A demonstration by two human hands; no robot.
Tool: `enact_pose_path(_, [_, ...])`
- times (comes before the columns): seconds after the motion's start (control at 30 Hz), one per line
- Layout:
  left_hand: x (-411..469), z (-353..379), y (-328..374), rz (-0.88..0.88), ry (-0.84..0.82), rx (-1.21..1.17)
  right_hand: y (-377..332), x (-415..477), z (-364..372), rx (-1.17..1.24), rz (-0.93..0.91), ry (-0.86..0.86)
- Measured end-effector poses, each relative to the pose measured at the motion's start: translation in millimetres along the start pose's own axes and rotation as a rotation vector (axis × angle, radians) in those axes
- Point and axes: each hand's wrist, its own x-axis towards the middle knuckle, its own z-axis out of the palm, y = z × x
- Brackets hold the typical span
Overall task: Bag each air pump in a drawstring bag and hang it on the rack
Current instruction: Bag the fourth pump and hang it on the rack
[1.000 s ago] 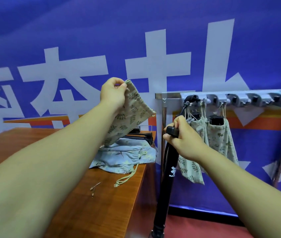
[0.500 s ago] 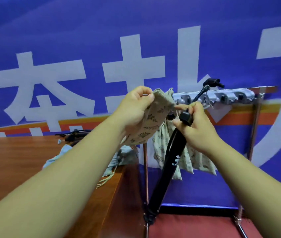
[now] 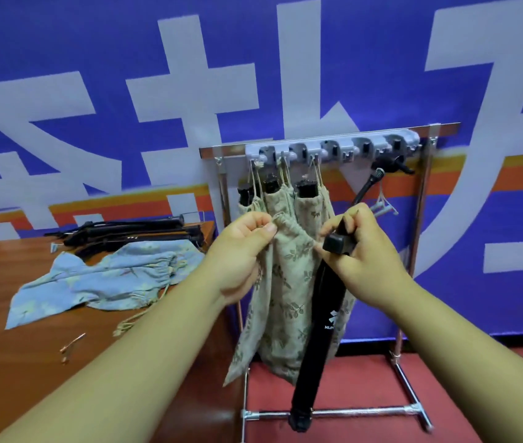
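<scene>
My left hand (image 3: 241, 251) pinches the left side of the mouth of a beige leaf-print drawstring bag (image 3: 285, 289), which hangs down between my hands. My right hand (image 3: 362, 254) grips the handle end of a black air pump (image 3: 320, 330) and also touches the bag's right rim. The pump hangs outside the bag, slanting down to the floor, its hose curving up behind my hand. Behind them stands the metal rack (image 3: 333, 148) with three bagged pumps (image 3: 308, 199) hung from its grey hooks.
A wooden table (image 3: 29, 362) at left carries blue drawstring bags (image 3: 100, 279) and a pile of black pumps (image 3: 132, 235). A small copper-coloured piece (image 3: 73, 343) lies near its front. The rack's foot bar (image 3: 349, 412) rests on red floor before a blue banner.
My view has dropped and shifted toward the rack. My hands have come lower, the bag's mouth is now stretched between both of them, and the pump hangs beside the bag.
</scene>
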Motion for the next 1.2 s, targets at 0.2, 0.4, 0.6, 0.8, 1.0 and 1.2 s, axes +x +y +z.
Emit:
enact_pose_path(0.2, [2.3, -11.9, -25.1, -0.037, -0.045, -0.071, 12.1, -10.0, 19.0, 0.031, 0.02, -0.147])
enact_pose_path(0.4, [5.2, -42.1, -41.6, -0.082, -0.033, -0.124, 26.3, -7.2, 42.4, 0.14, 0.121, -0.287])
enact_pose_path(0.6, [-0.1, -76.0, -50.0, -0.209, -0.207, -0.104, 26.1, -1.3, 51.2, 0.139, 0.161, -0.372])
enact_pose_path(0.8, [-5.1, -89.6, -38.4, -0.404, -0.381, -0.018, 15.7, 5.8, 53.3, 0.056, 0.14, -0.396])
enact_pose_path(1.0, [-3.0, -84.0, -45.8, -0.577, -0.303, 0.113, 10.5, 13.1, 57.6, -0.032, 0.075, -0.432])
enact_pose_path(1.2, [4.7, -92.9, -56.2, -0.789, -0.235, 0.298, 13.9, 8.6, 62.3, -0.072, 0.045, -0.494])
